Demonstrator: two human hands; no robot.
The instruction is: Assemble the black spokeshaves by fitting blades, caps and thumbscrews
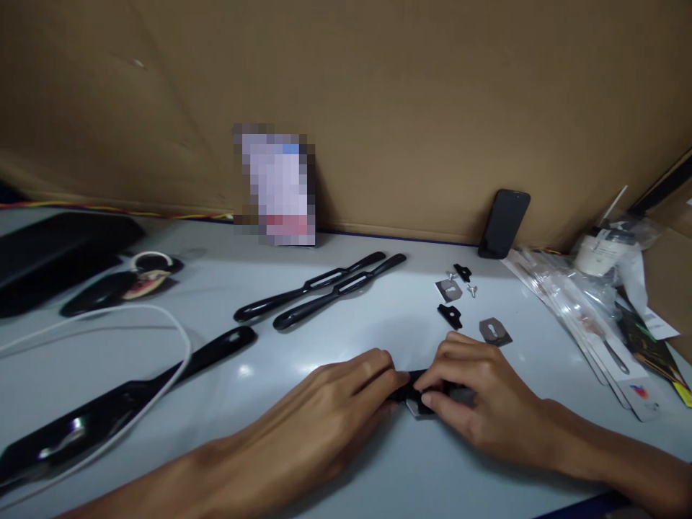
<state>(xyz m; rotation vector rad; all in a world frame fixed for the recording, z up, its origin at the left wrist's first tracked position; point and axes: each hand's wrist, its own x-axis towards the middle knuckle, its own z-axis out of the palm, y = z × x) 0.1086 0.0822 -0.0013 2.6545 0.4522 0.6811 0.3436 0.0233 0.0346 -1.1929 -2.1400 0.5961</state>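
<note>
Both my hands meet low in the middle of the white table (pixel 335 317). My left hand (pixel 346 404) and my right hand (pixel 476 396) are closed, pinching a small black part (pixel 419 386) with a grey metal plate under it; most of it is hidden by my fingers. Just beyond my right hand lie a grey keyhole plate (pixel 494 331), a black clip (pixel 450 315), another grey plate (pixel 448 290), a second black clip (pixel 463 272) and small screws (pixel 472 290). Two long black handled frames (pixel 324 288) lie side by side farther back.
A third black frame (pixel 124 404) lies at the left under a white cable (pixel 162 339). A dark phone (pixel 504 223) leans on the cardboard wall (pixel 378 86). Plastic packets (pixel 589 324) and a white jar (pixel 597 249) sit at the right; a black case (pixel 54 249) at the far left.
</note>
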